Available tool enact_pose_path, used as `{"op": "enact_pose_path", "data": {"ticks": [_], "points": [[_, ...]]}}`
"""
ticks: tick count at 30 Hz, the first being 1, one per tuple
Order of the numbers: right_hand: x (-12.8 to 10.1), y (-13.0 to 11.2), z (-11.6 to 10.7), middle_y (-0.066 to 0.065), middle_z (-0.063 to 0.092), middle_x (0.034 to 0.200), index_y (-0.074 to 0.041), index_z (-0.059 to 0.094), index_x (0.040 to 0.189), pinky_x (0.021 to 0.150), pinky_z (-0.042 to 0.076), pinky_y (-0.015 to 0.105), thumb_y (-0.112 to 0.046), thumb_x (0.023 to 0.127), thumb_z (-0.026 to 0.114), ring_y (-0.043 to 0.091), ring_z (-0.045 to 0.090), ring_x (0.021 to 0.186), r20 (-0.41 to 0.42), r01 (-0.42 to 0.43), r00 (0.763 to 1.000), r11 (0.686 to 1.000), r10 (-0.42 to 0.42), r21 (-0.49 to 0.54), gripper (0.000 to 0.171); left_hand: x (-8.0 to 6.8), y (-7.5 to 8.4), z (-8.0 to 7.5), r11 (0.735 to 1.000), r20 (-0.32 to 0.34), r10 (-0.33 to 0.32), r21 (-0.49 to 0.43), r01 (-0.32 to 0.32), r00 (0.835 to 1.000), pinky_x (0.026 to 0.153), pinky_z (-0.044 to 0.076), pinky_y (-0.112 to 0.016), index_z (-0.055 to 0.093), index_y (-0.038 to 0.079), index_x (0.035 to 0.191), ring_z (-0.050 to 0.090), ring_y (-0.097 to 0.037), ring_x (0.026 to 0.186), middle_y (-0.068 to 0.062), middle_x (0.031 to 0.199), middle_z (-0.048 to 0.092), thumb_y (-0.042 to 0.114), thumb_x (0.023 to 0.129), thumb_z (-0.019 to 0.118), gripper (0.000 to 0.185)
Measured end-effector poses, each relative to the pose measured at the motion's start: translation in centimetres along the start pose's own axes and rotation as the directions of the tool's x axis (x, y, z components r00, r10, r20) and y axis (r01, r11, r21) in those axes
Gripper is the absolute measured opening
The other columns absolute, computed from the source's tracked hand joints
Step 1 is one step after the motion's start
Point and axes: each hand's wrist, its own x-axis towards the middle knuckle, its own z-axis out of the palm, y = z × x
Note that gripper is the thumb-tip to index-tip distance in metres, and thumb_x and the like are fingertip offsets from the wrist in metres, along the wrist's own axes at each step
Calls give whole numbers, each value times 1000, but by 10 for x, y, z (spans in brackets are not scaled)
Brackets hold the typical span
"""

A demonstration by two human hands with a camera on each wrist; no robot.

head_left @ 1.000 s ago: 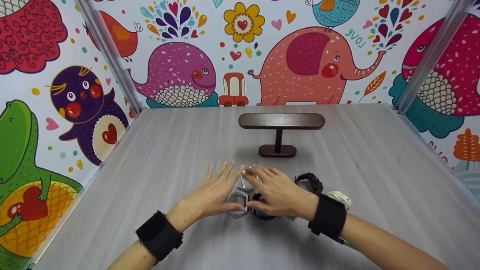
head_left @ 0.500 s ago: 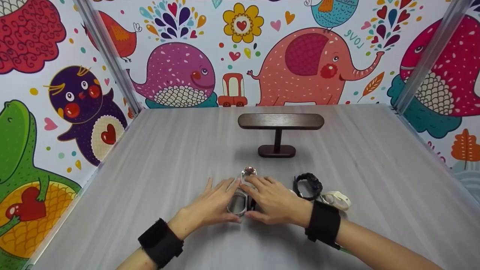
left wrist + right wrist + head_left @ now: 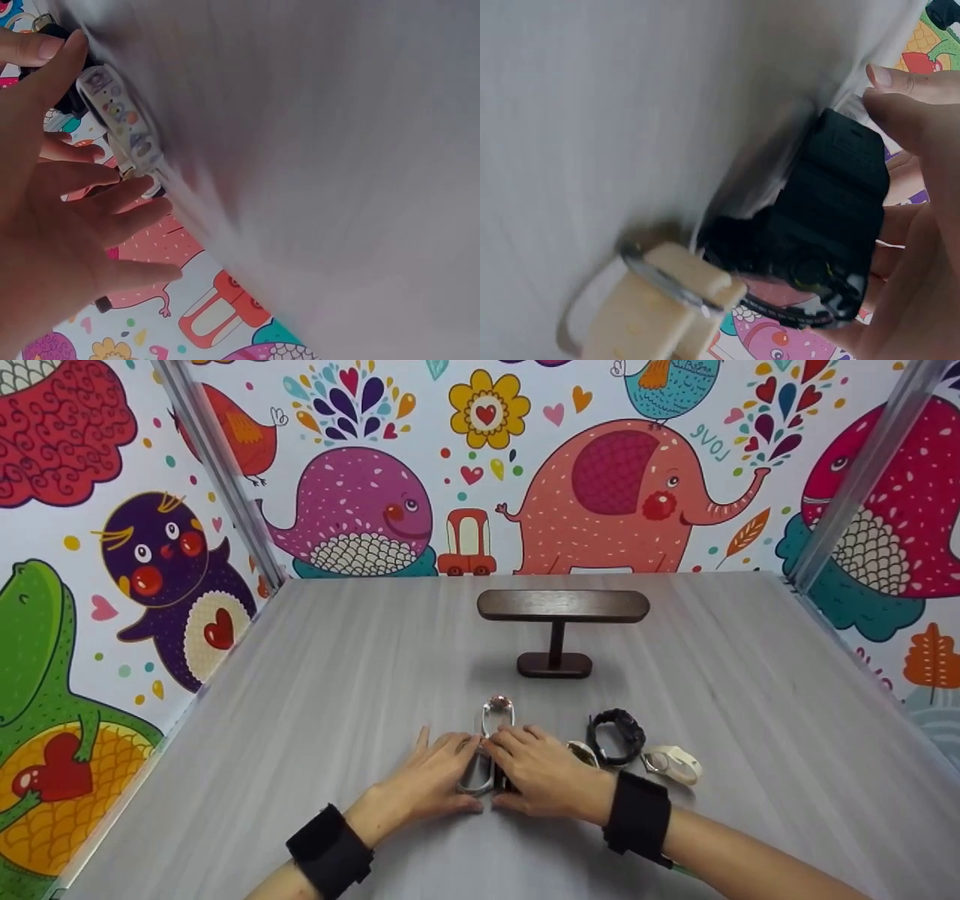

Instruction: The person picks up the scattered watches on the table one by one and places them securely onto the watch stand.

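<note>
Both hands are low over a cluster of watches on the table, fingers extended. The left hand [image 3: 420, 780] is beside a light silvery watch [image 3: 474, 781], whose printed strap shows in the left wrist view. The right hand [image 3: 551, 776] partly covers a black watch [image 3: 829, 199]. The fingertips of the two hands nearly meet; whether they touch the watches is unclear. Just beyond the fingertips stands another silvery watch [image 3: 498, 714] with a reddish, shiny top. Right of the right hand are a partly hidden pale-rimmed watch [image 3: 583, 752], a black watch [image 3: 616, 737] and a cream watch [image 3: 675, 763].
A dark brown T-shaped wooden stand [image 3: 562, 606] is upright behind the watches. The grey table [image 3: 360, 660] is bordered by printed cartoon walls [image 3: 615, 495]. A black band [image 3: 330, 851] is round the left wrist, and another band [image 3: 637, 819] round the right.
Both hands have drawn back toward the body, and the right has moved slightly left. The reddish-topped silvery watch and the watches on the right are more exposed.
</note>
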Motion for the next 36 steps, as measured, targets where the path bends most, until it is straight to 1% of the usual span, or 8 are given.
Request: {"op": "enact_pose_path", "data": {"ticks": [6,15,18,22,27,30,32,36], "points": [[0,-2,5,9,59,138,-7,49,146,108,49,46,-58,92,62,28,54,134,-23,14,1000,1000,-14,4,75,2,0,6,1000,-30,1,2,-1,1000,114,30,-71,49,-3,143,53,-34,132,-19,138,57,43,83,79,81],[-1,-2,8,7,62,130,-7,53,142,104,52,43,-55,91,65,25,58,126,-115,39,993,999,-38,6,71,4,1,10,1000,-88,1,18,1,996,110,38,-70,60,0,132,62,-34,118,-16,125,62,38,81,82,67],[-1,-2,8,7,63,130,-7,53,142,104,52,43,-54,91,66,25,59,125,-121,38,992,999,-37,11,71,5,1,9,1000,-95,-4,18,5,996,110,38,-70,61,1,130,62,-34,117,-16,123,63,37,80,83,65],[-3,-1,6,8,63,128,-5,54,141,103,53,44,-54,89,68,26,60,124,-128,34,991,999,-29,33,73,5,2,5,1000,-94,-18,-10,18,995,110,38,-69,62,-1,129,61,-34,118,-17,123,62,36,79,84,66],[-6,3,-8,8,64,126,-5,55,140,102,54,45,-58,87,68,26,60,123,-150,19,989,999,-15,27,77,5,1,-4,998,-126,-17,-55,10,992,109,38,-69,59,-3,131,60,-35,119,-18,125,60,30,81,83,64],[-7,8,-22,10,63,130,-5,53,141,104,52,47,-57,87,69,28,59,125,-152,-4,988,999,12,51,77,7,0,-12,994,-169,-12,-105,-6,986,110,37,-70,55,-3,135,58,-37,122,-19,128,58,28,84,80,65],[-8,13,-32,13,61,134,-4,52,142,105,51,48,-54,88,69,30,58,128,-158,-24,987,997,35,73,76,7,1,-18,991,-212,-5,-131,-23,977,111,36,-69,52,-3,139,57,-38,125,-19,131,57,27,85,78,67],[-10,21,-48,15,61,136,-3,51,143,105,51,48,-52,87,72,32,57,130,-219,-52,973,993,74,103,77,9,5,-28,980,-318,-6,-192,-58,948,114,40,-59,48,-3,143,54,-37,129,-18,135,54,23,86,77,70]]}}
